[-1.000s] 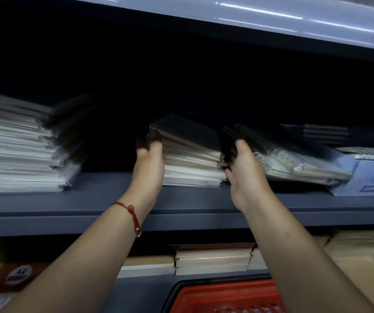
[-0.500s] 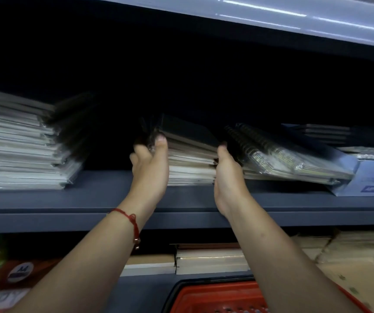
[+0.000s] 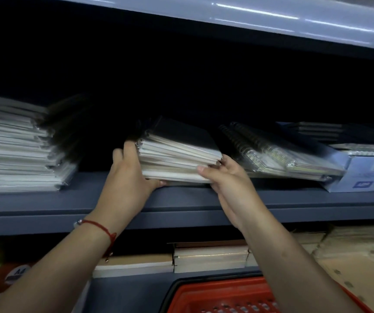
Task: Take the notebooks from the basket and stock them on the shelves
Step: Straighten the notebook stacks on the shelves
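While both arms reach up, left hand (image 3: pixel 128 177) and right hand (image 3: pixel 227 177) grip the notebook stack (image 3: pixel 177 159).

The shelf's (image 3: pixel 46 199) back was lost in darkness. At nine o'clock, a notebook pile (image 3: pixel 12 154) was blurred and edge-cropped. At six o'clock, the red basket (image 3: pixel 222 294) was cropped, its contents unreadable.

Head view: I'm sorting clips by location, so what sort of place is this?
Probably a stationery shop aisle. Grey shelves carry stacks of wrapped spiral notebooks, a red shopping basket sits below, and both hands steady one notebook stack.
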`<state>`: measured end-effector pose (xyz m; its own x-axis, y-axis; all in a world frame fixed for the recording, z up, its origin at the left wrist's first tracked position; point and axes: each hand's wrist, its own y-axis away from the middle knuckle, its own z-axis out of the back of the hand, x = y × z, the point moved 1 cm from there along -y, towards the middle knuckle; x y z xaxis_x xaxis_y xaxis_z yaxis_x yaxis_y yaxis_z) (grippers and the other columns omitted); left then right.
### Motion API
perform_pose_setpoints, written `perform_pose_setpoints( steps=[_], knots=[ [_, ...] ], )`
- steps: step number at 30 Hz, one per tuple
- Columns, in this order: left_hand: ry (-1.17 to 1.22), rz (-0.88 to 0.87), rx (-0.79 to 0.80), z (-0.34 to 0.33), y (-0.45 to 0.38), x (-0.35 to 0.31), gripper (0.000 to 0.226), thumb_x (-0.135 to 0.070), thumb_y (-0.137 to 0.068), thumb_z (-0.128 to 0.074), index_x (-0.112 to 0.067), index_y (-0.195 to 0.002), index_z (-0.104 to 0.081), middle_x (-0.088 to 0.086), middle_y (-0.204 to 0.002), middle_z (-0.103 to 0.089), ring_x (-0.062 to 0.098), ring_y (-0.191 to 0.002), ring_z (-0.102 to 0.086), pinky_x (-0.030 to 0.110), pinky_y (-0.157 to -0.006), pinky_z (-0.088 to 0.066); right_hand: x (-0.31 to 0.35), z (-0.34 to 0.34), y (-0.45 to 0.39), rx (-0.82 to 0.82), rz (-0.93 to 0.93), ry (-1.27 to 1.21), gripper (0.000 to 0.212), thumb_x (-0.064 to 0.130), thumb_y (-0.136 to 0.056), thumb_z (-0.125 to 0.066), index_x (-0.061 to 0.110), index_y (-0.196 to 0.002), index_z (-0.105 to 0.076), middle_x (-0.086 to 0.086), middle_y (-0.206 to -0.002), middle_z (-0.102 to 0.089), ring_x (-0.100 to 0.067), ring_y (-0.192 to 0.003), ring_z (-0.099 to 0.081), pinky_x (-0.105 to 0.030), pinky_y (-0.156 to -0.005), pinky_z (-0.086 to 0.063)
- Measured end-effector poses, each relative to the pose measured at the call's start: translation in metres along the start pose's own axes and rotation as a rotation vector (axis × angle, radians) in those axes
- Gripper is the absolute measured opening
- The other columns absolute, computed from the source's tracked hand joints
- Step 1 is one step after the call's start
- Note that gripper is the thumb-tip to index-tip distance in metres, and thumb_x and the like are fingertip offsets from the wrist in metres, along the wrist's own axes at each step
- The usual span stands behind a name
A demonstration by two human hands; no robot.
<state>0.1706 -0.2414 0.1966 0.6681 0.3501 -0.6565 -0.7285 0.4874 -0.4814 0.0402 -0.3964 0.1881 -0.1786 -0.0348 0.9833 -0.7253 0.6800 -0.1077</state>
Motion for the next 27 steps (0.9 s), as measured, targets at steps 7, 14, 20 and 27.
perform_pose_setpoints(
  steps=[7, 14, 20, 27],
  knots=[
    [0.244, 0.052, 0.189, 0.012, -0.006, 0.009, 0.063, -0.042, -0.076, -0.082, -0.033, -0.119, -0.036, -0.015, -0.118, -0.052, 0.006, -0.109, -0.053, 0.015, -0.081, -0.037, 0.004, -0.001, -0.002, 0.019, 0.087, 0.072, 0.04, -0.009, -0.084, -0.068, 0.014, -0.118, -0.064, 0.0, -0.112, -0.074, -0.014, -0.108, -0.069, -0.034, -0.105, -0.048],
    [0.121, 0.063, 0.066, 0.003, -0.009, 0.011, 0.051, -0.037, -0.078, -0.082, -0.021, -0.114, -0.05, -0.009, -0.106, -0.06, 0.012, -0.096, -0.056, 0.023, -0.076, -0.04, 0.002, 0.002, -0.019, -0.151, 0.126, 0.266, 0.019, -0.003, -0.078, -0.076, 0.008, -0.092, -0.069, -0.013, -0.101, -0.075, -0.028, -0.1, -0.071, -0.039, -0.094, -0.056],
    [0.089, 0.1, 0.008, 0.0, -0.01, 0.009, 0.06, -0.041, -0.076, -0.084, -0.016, -0.116, -0.047, 0.003, -0.122, -0.057, 0.021, -0.107, -0.054, 0.031, -0.084, -0.04, 0.004, 0.001, -0.031, 0.009, -0.021, 0.259, 0.072, 0.006, -0.051, -0.083, 0.002, -0.117, -0.053, -0.013, -0.116, -0.068, -0.025, -0.108, -0.067, -0.04, -0.103, -0.05],
    [0.124, 0.151, 0.046, 0.001, -0.014, 0.011, 0.068, -0.038, -0.074, -0.086, -0.014, -0.124, -0.046, 0.003, -0.126, -0.059, 0.026, -0.118, -0.054, 0.03, -0.087, -0.039, 0.0, 0.001, -0.032, -0.058, 0.023, 0.284, 0.065, -0.01, -0.069, -0.081, 0.002, -0.127, -0.055, -0.006, -0.115, -0.07, -0.019, -0.107, -0.067, -0.028, -0.095, -0.052]
  ],
)
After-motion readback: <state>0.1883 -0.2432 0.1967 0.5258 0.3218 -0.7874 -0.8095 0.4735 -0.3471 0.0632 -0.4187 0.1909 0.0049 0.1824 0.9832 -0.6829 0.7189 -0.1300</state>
